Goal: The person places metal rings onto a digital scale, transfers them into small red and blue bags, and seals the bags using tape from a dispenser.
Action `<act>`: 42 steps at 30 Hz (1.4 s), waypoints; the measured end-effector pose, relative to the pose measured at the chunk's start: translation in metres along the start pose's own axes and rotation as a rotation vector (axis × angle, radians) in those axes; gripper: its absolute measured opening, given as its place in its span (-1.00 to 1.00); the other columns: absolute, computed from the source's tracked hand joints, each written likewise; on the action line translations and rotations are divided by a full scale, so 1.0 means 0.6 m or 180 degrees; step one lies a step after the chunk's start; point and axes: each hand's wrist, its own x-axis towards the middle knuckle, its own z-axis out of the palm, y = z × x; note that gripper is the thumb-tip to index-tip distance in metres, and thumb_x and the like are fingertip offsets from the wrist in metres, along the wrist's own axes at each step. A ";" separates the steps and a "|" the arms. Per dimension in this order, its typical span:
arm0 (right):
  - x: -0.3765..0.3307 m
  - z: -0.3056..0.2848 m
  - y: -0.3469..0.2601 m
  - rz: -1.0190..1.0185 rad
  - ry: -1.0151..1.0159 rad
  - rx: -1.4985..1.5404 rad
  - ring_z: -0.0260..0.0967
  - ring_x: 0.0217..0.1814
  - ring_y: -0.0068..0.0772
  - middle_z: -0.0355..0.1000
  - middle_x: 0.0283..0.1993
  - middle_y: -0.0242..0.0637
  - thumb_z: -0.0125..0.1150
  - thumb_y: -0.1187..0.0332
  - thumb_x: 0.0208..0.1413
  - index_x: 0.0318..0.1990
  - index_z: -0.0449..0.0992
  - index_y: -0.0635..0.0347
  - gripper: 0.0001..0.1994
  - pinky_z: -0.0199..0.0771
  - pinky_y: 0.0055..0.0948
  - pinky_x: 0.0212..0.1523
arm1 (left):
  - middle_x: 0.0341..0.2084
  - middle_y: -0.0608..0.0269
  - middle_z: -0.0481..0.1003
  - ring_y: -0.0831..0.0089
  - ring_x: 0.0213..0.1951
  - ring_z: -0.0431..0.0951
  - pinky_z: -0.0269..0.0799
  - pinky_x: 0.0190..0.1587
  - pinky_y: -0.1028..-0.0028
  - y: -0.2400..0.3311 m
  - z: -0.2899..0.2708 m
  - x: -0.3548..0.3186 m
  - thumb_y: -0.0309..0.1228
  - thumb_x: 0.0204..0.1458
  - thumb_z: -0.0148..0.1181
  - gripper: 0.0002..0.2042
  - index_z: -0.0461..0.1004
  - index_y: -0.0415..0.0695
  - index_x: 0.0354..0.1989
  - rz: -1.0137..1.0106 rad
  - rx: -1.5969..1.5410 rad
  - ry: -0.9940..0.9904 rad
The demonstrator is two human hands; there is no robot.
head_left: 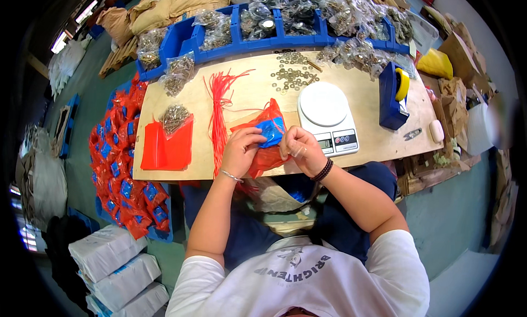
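Observation:
A red plastic bag [264, 162] lies at the table's front edge, with a shiny blue packet [271, 131] on or in it; which of the two I cannot tell. My left hand [241, 148] is closed on the left side of the packet and bag, thumb and fingertips pressing the blue surface. At the other side, my right hand [303, 150] is closed in a pinch on the right edge of the bag. Left of my hands lies a bundle of red plastic strips [218, 113]. A white digital scale [324, 105] stands just beyond my right hand, its platform bare.
Flat red bags [166, 150] lie at left under a bag of screws [175, 118]. Loose washers [296, 78] spread before blue bins [230, 48] of bagged hardware. A blue tape dispenser [393, 100] stands right. Filled red bags [118, 163] heap beside the table, near white wrapped bundles [118, 267].

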 end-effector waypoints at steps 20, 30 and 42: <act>0.010 0.017 0.004 -0.0453 -0.1517 -0.3103 0.32 -0.38 -0.37 0.38 -0.46 -0.33 0.15 0.49 -0.10 -0.50 0.37 0.20 -0.93 0.27 -0.41 -0.23 | -0.19 0.24 0.44 0.30 -0.07 0.39 0.31 -0.01 0.40 -0.013 -0.004 -0.001 -0.64 -0.22 0.09 -0.76 0.51 -0.09 -0.34 0.0083 -0.0186 -0.0118; 0.004 0.030 0.023 -0.0933 -0.1940 -0.4109 0.33 -0.35 -0.34 0.34 -0.49 -0.39 0.18 0.42 -0.19 -0.51 0.37 0.09 -0.91 0.10 -0.18 0.06 | -0.24 0.18 0.44 0.26 -0.10 0.40 0.30 -0.01 0.38 -0.014 -0.012 0.001 -0.64 -0.24 0.07 -0.78 0.47 -0.15 -0.36 0.0101 -0.0395 -0.0076; 0.006 0.035 0.025 -0.1044 -0.2103 -0.4142 0.34 -0.35 -0.35 0.35 -0.50 -0.41 0.18 0.42 -0.20 -0.53 0.37 0.08 -0.91 0.01 -0.10 0.14 | -0.18 0.20 0.42 0.29 -0.06 0.38 0.29 0.00 0.37 -0.016 -0.009 0.000 -0.59 -0.23 0.11 -0.77 0.48 -0.11 -0.33 0.0014 -0.0292 -0.0196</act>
